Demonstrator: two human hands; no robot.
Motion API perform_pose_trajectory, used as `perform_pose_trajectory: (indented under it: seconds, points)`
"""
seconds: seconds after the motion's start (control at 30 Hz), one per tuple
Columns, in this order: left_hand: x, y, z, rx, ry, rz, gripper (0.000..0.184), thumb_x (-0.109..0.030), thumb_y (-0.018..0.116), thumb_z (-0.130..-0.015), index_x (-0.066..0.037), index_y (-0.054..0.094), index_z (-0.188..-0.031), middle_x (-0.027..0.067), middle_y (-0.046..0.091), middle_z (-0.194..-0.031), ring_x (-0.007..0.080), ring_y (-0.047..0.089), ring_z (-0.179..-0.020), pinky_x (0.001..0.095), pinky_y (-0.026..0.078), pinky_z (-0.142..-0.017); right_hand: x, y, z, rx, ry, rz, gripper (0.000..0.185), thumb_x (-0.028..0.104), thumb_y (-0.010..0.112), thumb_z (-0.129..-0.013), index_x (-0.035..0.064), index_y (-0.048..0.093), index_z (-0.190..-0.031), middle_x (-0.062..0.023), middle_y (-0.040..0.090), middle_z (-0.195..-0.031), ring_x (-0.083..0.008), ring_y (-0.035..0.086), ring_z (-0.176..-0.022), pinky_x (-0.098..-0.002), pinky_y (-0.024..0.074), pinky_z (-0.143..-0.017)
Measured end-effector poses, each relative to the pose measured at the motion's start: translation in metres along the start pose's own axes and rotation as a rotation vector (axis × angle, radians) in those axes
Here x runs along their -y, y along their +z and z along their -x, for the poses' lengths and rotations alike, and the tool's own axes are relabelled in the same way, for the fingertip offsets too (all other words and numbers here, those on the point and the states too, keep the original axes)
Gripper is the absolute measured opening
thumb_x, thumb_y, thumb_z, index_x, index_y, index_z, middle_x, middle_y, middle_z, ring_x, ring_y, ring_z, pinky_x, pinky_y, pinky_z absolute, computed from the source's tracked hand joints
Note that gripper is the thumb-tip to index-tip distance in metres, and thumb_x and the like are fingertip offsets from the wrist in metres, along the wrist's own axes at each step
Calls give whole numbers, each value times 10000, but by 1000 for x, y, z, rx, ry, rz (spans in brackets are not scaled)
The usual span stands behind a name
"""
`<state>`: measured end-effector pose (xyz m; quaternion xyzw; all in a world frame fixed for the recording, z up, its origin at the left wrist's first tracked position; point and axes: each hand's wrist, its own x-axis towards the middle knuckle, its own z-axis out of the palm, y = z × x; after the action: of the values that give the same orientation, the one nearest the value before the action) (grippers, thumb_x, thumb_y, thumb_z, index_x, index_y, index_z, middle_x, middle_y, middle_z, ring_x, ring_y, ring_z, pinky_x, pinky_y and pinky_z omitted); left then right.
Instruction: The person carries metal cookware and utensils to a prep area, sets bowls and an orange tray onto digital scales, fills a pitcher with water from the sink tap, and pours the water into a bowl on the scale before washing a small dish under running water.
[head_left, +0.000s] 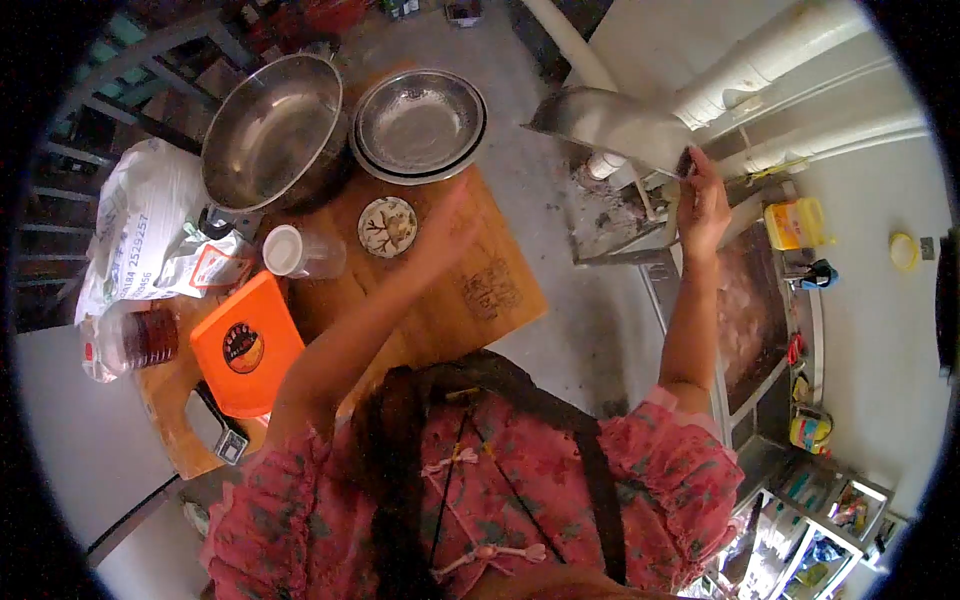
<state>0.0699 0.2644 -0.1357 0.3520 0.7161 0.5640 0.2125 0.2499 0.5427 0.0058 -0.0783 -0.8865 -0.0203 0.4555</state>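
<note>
From where I stood, the person's R hand [704,205] was up off to the R of the wooden bench [420,300], closed round the dark handle [687,162] of a broad metal blade [610,122]. The blade was in the air, extending L from the fist, w/ grey floor [585,330] and a white pipe [603,165] showing below it.

The L hand [455,220] was over the bench, just R of a small round dish [387,227], and blurred; couldn't tell if its fingers were spread or together, nor if it held anything.

At the bench's far end, a big metal pot [272,130] sat tilted on the L, w/ a shallow metal basin [420,125] next to it. Nearer: a clear jar w/ white lid [285,250], an orange board [245,345] w/ a round black emblem, and a black-and-silver item [218,428], too small to ID. Along the L edge, a white plastic bag [150,225] w/ printing and a clear container of reddish-brown liquid [148,338].

Over R, by the wall, a yellow jug [795,222] stood nr a basin of reddish-brown stuff [750,310], contents unclear.
</note>
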Motion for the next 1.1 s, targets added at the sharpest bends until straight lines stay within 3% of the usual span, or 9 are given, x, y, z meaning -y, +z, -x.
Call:
perform_pose_trajectory:
  seconds: [0.13,0.17,0.33,0.4,0.47,0.53,0.63,0.87,1.1]
  points:
    - [-6,-12,19,1,-121,67,486,-78,534,-765,-10,335,-1203,139,411,-1189,210,406,-1090,292,336,-899,-4,-3,17,-108,-57,88,206,-122,519,-678,29,449,-799,-168,547,-999,-284,553,-891,-309,463,-723]
    - [2,-13,22,1,-32,59,476,-68,533,-764,-26,341,-1198,120,420,-1170,203,419,-1065,295,349,-883,-9,-5,20,-128,-159,132,175,15,506,-755,19,482,-929,-163,548,-1003,-266,557,-881,-310,467,-713]
    - [22,-35,50,35,8,-61,402,-51,531,-760,-44,394,-1139,68,433,-1144,187,434,-1035,299,374,-852,35,1,14,-365,793,-970,543,370,283,-863,-56,357,-1190,-128,560,-962,-237,546,-852,-295,451,-700]
    - [24,-48,75,47,123,116,358,-69,509,-780,-45,416,-1126,58,469,-1113,188,448,-1025,286,380,-846,49,-3,9,-517,705,-1027,434,317,378,-861,-39,443,-1099,-116,566,-866,-229,529,-791,-300,438,-674]
    - [-3,-69,102,30,-43,44,319,-92,499,-794,-42,441,-1103,66,501,-1065,192,477,-992,290,392,-836,34,-5,30,-251,481,1,298,204,527,-809,-32,485,-986,-152,538,-940,-217,505,-838,-316,415,-760]
    - [-6,-89,142,-10,-129,6,284,-112,491,-805,-34,465,-1076,73,537,-999,187,509,-934,289,409,-809,56,-10,20,-168,545,38,245,142,582,-779,-26,460,-909,-114,539,-838,-198,508,-744,-298,450,-657]
    - [-1,-121,198,-119,-172,120,252,-137,470,-822,-21,486,-1046,81,574,-917,168,546,-852,278,435,-759,167,-18,-17,-319,774,-870,207,192,554,-798,17,447,-824,-39,501,-732,-137,489,-657,-260,415,-497]
    - [-15,-254,368,-843,-322,490,281,-228,414,-867,-1,492,-1014,98,579,-806,157,565,-706,269,459,-638,363,39,-27,543,1020,-1422,197,201,560,-782,79,506,-926,-17,528,-834,-117,500,-772,-259,415,-663]
    - [-1,-352,446,-919,-312,427,352,-263,393,-853,-38,438,-1120,66,560,-925,136,547,-801,226,446,-609,514,155,43,1089,846,-1389,264,216,545,-784,24,494,-958,-55,535,-894,-169,516,-822,-328,459,-690]
